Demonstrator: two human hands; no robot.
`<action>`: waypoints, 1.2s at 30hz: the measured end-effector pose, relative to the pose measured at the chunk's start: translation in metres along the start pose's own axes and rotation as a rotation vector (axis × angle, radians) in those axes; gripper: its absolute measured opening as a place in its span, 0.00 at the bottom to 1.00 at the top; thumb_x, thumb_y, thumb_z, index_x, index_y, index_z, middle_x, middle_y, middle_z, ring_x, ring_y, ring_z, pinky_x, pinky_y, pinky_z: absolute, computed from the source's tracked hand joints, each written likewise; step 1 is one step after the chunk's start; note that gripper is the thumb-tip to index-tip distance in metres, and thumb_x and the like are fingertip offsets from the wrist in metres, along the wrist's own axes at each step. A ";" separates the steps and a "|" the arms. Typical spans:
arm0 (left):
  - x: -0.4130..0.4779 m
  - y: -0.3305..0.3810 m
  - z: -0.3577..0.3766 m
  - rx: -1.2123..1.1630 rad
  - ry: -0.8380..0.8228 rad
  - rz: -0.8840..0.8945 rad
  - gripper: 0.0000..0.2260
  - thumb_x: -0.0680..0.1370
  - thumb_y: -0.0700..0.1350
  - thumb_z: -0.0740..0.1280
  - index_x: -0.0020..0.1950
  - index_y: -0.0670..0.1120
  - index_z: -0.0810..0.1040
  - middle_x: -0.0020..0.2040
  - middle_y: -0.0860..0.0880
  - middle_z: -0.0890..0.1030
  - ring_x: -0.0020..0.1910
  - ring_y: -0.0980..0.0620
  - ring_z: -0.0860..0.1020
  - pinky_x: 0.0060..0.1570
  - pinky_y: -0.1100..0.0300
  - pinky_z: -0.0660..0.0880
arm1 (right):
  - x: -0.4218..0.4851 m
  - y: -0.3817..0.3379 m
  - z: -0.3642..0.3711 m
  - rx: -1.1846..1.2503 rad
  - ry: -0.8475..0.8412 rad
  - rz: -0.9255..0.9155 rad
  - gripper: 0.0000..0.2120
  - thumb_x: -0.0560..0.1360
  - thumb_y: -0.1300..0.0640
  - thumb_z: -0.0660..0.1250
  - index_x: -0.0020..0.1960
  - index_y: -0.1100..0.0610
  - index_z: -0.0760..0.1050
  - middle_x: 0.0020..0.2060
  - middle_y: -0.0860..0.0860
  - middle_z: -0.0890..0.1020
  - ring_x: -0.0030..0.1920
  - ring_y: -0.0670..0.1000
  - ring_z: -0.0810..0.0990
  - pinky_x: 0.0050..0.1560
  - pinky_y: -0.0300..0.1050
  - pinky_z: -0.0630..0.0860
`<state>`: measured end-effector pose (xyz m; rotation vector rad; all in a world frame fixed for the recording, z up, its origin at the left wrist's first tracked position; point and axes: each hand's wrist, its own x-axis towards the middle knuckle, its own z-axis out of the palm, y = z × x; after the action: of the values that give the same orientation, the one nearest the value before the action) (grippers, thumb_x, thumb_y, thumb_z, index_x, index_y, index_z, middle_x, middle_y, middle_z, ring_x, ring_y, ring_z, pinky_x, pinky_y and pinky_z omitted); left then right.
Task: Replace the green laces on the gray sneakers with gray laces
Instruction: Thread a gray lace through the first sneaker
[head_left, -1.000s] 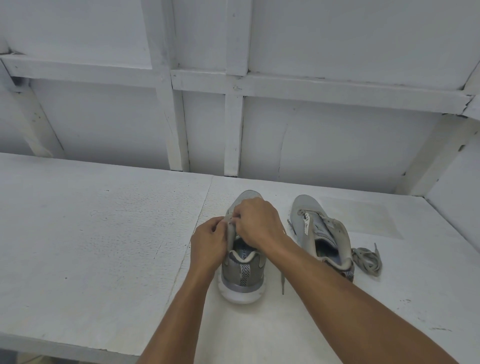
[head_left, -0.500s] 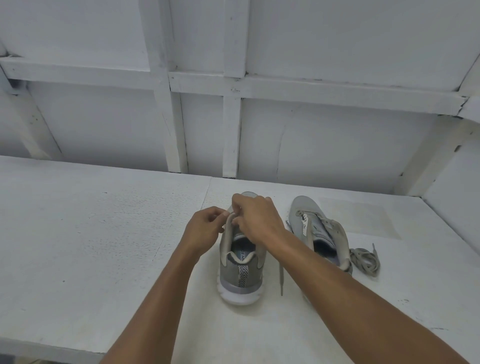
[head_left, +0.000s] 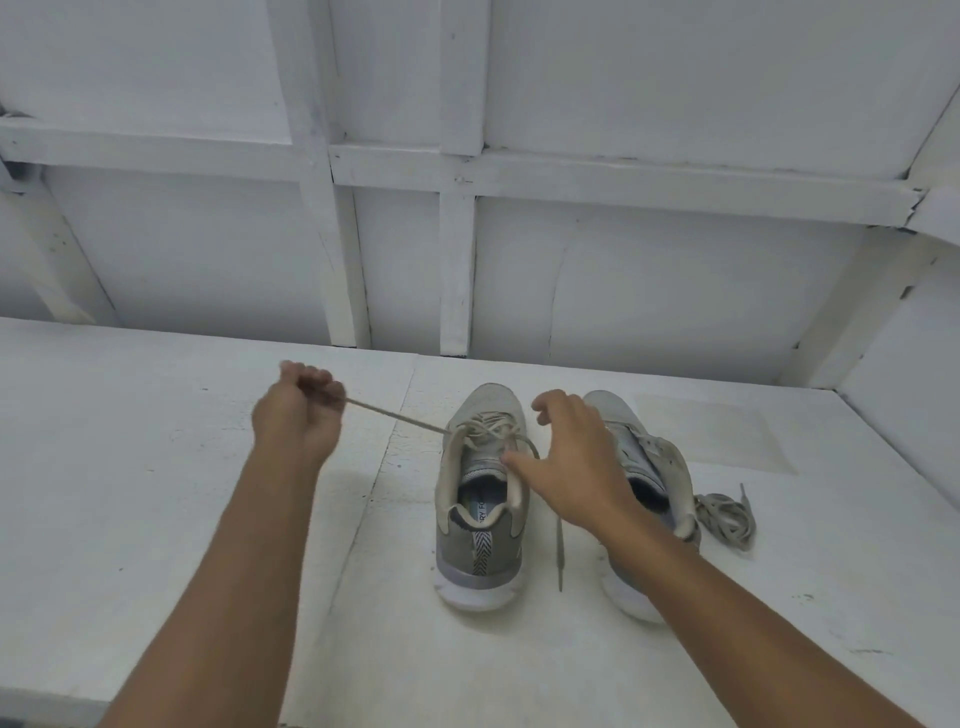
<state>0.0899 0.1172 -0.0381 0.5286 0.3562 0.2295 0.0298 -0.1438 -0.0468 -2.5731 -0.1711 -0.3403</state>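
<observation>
l hand (head_left: 298, 421) grips lace (head_left: 396, 415) taut from sneaker (head_left: 480, 551), r hand (head_left: 576, 467) hovers.

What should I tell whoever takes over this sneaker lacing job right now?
Left hand grips one end of the lace, pulled taut leftward from the left sneaker.
Right hand is open above the gap between the sneakers, holding nothing.
The lace's other end lies on the table between the sneakers.
Right sneaker looks unlaced; a loose lace bundle lies to its right.
Done: the left sneaker's front eyelets are threaded.
Left: its upper eyelets, then the right sneaker. Lace colours are hard to tell.
</observation>
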 end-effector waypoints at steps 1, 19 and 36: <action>-0.001 0.004 0.003 0.101 -0.010 0.022 0.10 0.84 0.43 0.58 0.43 0.45 0.71 0.33 0.52 0.68 0.23 0.58 0.68 0.22 0.66 0.65 | -0.005 0.002 0.001 0.045 0.004 0.043 0.26 0.71 0.45 0.73 0.62 0.52 0.67 0.55 0.47 0.72 0.56 0.49 0.69 0.56 0.45 0.69; -0.023 0.018 0.029 2.098 -0.507 0.151 0.10 0.82 0.46 0.61 0.48 0.45 0.82 0.41 0.53 0.84 0.41 0.54 0.77 0.40 0.59 0.71 | -0.016 0.003 0.014 0.208 -0.009 0.141 0.07 0.75 0.48 0.68 0.43 0.51 0.74 0.41 0.45 0.78 0.44 0.45 0.75 0.44 0.41 0.71; -0.058 -0.048 0.057 1.972 -0.769 0.380 0.08 0.80 0.42 0.64 0.47 0.52 0.81 0.47 0.53 0.82 0.42 0.58 0.77 0.35 0.70 0.68 | -0.005 -0.002 0.014 0.435 -0.065 0.445 0.14 0.74 0.50 0.65 0.39 0.61 0.80 0.37 0.54 0.83 0.41 0.54 0.81 0.46 0.50 0.77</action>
<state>0.0645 0.0337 -0.0015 2.5425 -0.4382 -0.0597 0.0272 -0.1351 -0.0593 -2.1142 0.2747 -0.0423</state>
